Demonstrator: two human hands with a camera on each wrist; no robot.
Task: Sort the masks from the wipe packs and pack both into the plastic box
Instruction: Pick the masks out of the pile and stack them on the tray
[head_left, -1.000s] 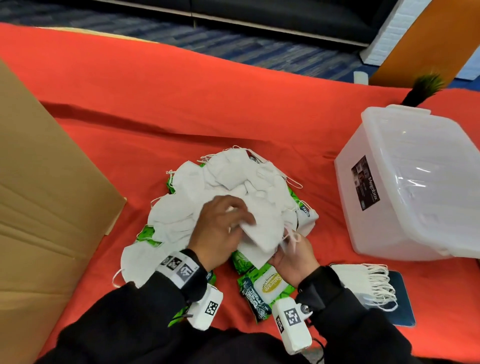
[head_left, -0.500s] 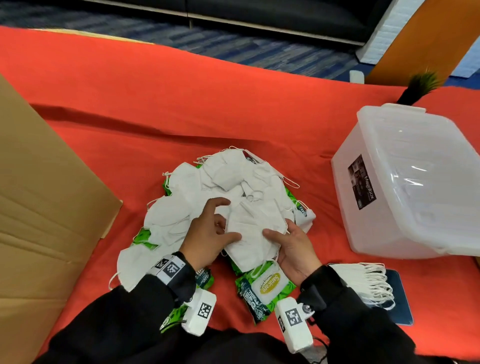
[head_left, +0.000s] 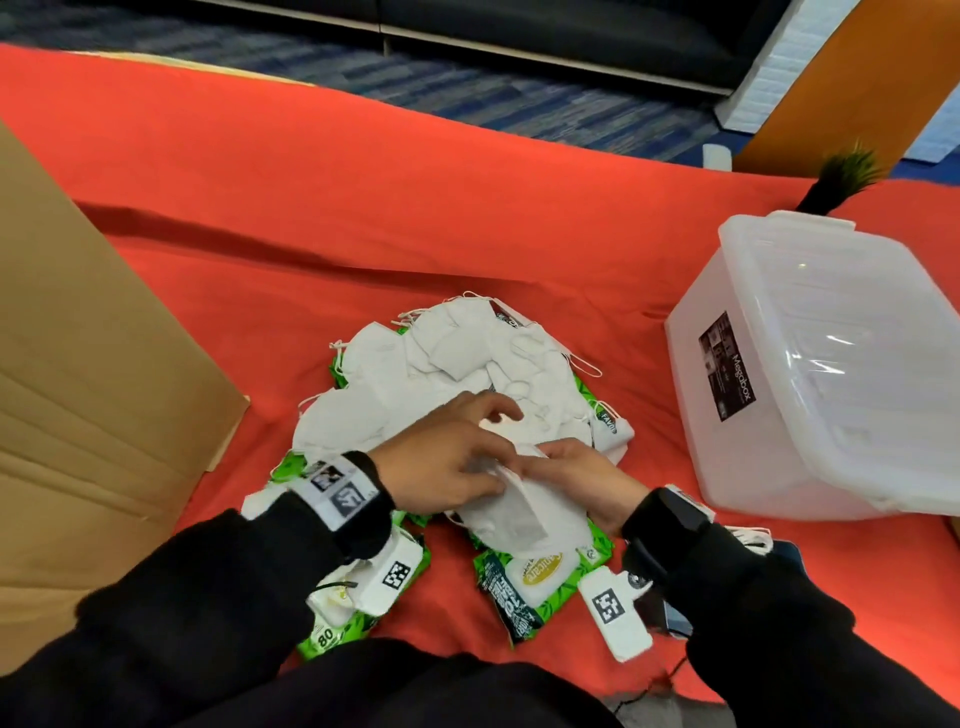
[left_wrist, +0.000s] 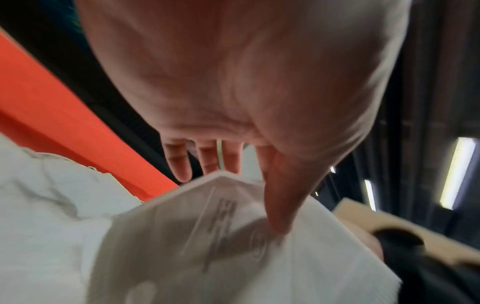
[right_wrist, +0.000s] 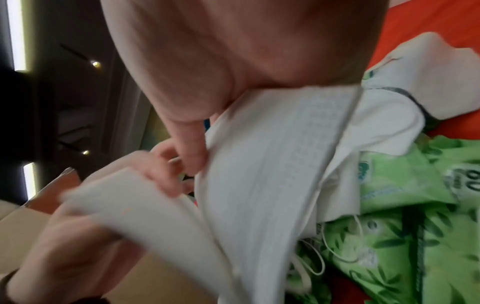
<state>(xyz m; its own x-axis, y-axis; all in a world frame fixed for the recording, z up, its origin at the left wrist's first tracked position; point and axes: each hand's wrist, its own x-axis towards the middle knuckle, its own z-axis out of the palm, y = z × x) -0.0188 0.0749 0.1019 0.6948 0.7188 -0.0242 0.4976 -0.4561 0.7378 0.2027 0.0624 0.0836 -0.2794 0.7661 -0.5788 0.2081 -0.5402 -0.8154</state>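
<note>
A heap of white masks (head_left: 457, 374) lies mid-table on the red cloth, with green wipe packs (head_left: 535, 577) poking out from under it. Another green pack (head_left: 358, 597) lies below my left wrist. Both hands hold one white folded mask (head_left: 524, 514) at the heap's near edge. My left hand (head_left: 498, 467) pinches it, thumb (left_wrist: 275, 205) on top of the mask (left_wrist: 221, 246) and fingers behind. My right hand (head_left: 540, 457) grips the mask (right_wrist: 272, 174) along its other side, with my thumb (right_wrist: 189, 148) on its edge. The translucent plastic box (head_left: 810, 374) stands to the right.
A large cardboard box (head_left: 93, 389) fills the left side. A small stack of masks (head_left: 748, 535) with ear loops lies by my right sleeve, partly hidden. A small plant (head_left: 841, 176) stands behind the plastic box. Bare red cloth (head_left: 363, 208) stretches beyond the heap.
Both hands have drawn one mask off the heap toward me. It now sits folded between them over the near wipe pack. The left hand has shifted right, closer to the right hand.
</note>
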